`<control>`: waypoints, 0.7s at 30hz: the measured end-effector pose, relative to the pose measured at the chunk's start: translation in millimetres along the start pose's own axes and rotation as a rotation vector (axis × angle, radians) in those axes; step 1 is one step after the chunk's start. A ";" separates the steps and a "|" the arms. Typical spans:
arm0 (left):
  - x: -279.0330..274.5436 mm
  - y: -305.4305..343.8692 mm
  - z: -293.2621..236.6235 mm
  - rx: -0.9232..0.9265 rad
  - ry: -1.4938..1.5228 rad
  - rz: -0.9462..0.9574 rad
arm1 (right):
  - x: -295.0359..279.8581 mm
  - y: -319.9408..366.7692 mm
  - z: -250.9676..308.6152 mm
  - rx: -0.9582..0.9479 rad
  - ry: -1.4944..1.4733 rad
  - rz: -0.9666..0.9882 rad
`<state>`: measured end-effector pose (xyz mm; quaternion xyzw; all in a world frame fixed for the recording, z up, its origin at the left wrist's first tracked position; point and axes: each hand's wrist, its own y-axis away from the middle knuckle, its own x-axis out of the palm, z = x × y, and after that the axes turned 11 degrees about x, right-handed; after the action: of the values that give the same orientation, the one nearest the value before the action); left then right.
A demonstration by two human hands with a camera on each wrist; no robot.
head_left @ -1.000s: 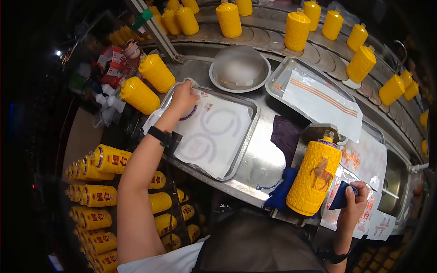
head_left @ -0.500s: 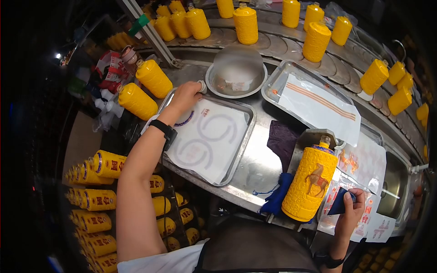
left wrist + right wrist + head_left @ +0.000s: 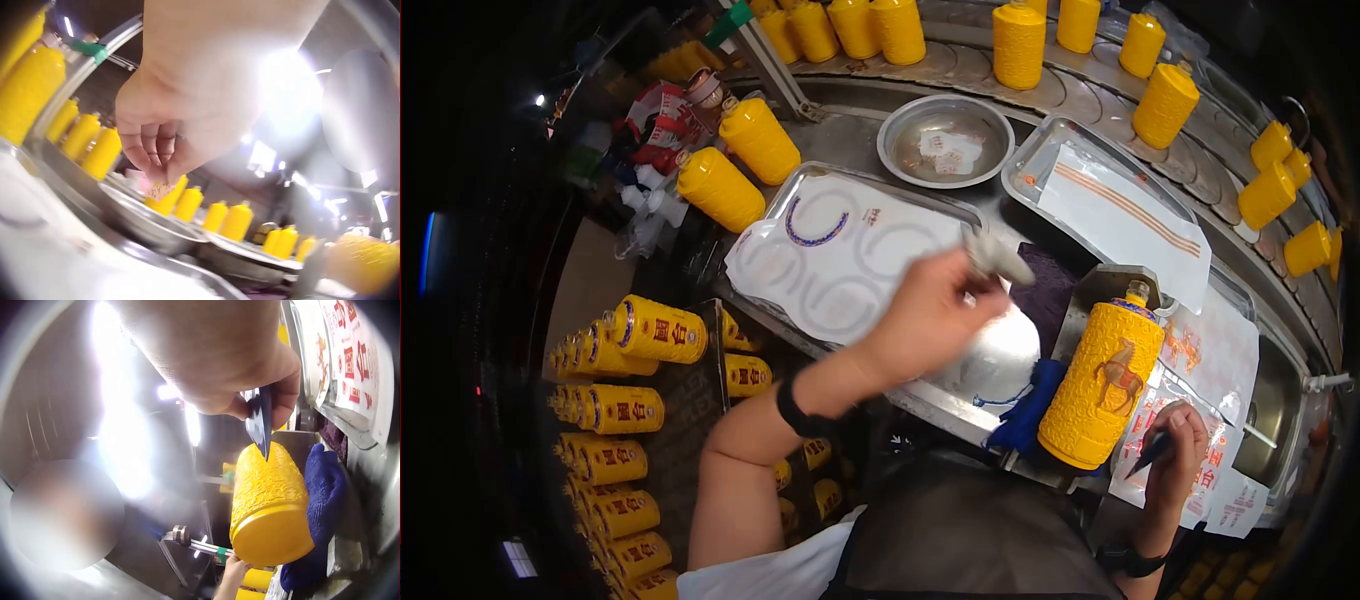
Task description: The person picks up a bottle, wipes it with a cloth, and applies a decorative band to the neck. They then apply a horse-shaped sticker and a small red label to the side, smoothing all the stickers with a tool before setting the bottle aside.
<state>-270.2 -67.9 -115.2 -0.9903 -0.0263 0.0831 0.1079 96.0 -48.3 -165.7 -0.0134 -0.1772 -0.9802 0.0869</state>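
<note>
My left hand (image 3: 935,310) is over the right side of a tray lined with a white decal sheet (image 3: 855,255), to the left of the bottle. In the left wrist view its thumb and fingertips pinch a small, pale, red-printed decal (image 3: 160,190). A whitish cover (image 3: 1000,260) shows at its fingers. My right hand (image 3: 1182,450) holds a flat dark blue scraper (image 3: 1150,453) beside the bottle. The yellow embossed bottle (image 3: 1100,390) lies tilted on a metal stand, a brown horse decal (image 3: 1120,375) on its side. A curved blue decal (image 3: 818,238) remains on the sheet.
A metal bowl (image 3: 900,165) with water stands behind the tray. Another tray with a striped sheet (image 3: 1125,225) is right of it. A blue glove (image 3: 1032,415) lies against the stand. Yellow bottles (image 3: 1020,45) line the conveyor; two more (image 3: 720,190) stand left.
My left hand has moved from the tray's far left side rightward toward the bottle, carrying the small decal. The scraper has turned in my right hand. Bottles on the conveyor have shifted right.
</note>
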 end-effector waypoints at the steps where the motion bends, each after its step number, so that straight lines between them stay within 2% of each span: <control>1: 26.5 8.3 -14.2 -0.018 0.142 0.023 | 8.5 6.3 11.4 0.052 0.080 0.030; 2: 48.6 14.4 -20.9 -0.030 0.280 0.057 | 18.7 12.8 22.4 0.107 0.160 0.053; 3: 67.4 19.7 -25.4 0.000 0.425 0.078 | 33.6 19.5 30.9 0.060 0.225 0.045; 6: 105.5 35.4 -25.3 -0.056 0.518 0.053 | 53.0 33.2 44.8 0.048 0.208 0.156; 8: 112.9 41.1 -30.1 -0.141 0.500 0.060 | 56.2 34.2 35.7 0.019 0.133 0.144; 10: 116.5 51.1 -22.2 -0.148 0.345 0.052 | 54.4 35.4 32.7 0.042 0.197 0.120; 15: 111.6 67.4 -14.5 -0.169 0.278 0.057 | 48.1 41.2 33.9 -0.047 0.404 0.181; 19: 106.4 68.7 -3.8 -0.084 0.236 -0.056 | 42.8 30.8 51.9 -0.222 0.571 0.283; 21: 102.2 64.7 2.0 -0.114 0.245 -0.073 | 47.5 22.6 63.9 -0.316 0.677 0.304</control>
<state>-167.7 -123.4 -147.5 -0.9960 -0.0535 -0.0443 0.0569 52.9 -54.7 -95.3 0.2710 0.0183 -0.9203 0.2814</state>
